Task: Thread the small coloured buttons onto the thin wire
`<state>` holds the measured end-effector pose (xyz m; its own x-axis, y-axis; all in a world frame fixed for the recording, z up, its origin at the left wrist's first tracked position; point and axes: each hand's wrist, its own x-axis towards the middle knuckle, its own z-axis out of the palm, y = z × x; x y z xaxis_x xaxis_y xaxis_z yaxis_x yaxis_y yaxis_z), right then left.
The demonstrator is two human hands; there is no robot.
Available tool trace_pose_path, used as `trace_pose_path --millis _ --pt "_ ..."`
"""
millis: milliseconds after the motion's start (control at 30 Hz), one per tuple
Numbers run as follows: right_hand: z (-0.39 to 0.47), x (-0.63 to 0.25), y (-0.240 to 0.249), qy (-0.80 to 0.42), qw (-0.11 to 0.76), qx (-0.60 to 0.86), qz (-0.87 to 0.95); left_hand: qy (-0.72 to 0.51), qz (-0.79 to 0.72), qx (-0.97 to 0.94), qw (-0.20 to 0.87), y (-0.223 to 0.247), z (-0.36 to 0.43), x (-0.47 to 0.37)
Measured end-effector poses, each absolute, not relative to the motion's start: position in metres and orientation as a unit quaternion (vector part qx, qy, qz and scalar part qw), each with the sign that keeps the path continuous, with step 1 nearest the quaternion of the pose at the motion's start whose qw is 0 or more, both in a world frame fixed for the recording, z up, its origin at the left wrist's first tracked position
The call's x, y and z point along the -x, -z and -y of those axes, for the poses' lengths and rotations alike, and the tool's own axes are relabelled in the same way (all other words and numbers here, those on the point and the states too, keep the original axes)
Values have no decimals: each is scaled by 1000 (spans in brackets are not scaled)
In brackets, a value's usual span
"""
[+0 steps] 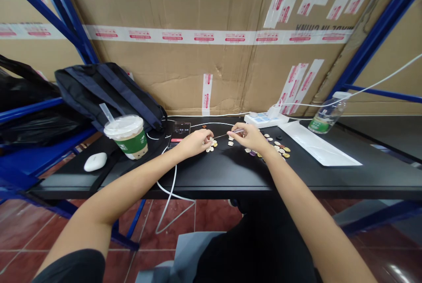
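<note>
Far cardboard [231, 6] is reading "MADE IN CHINA" while the right hand [251, 137] is pinching a slim tool [236, 132] and the left hand [195, 142] is curling over small discs [211, 148], grip unclear.

My left arm [138, 182] is bare from the upper arm down, below the hem of a plain black short sleeve [74, 267] that looks soft and matte. My right arm [306, 199] is bare along its visible length. My left hand [199, 142] and right hand [249, 137] are bare too. Over my lap is plain black clothing [257, 248], its folds too dark to make out.
</note>
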<state>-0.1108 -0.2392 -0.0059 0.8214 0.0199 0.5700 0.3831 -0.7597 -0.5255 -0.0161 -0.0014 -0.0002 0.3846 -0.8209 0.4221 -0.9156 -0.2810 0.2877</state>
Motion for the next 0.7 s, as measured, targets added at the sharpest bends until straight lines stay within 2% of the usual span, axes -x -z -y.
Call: trace_pose_path --millis 700 --pt "238 112 4 279 327 897 103 -106 546 -795 242 2 2 14"
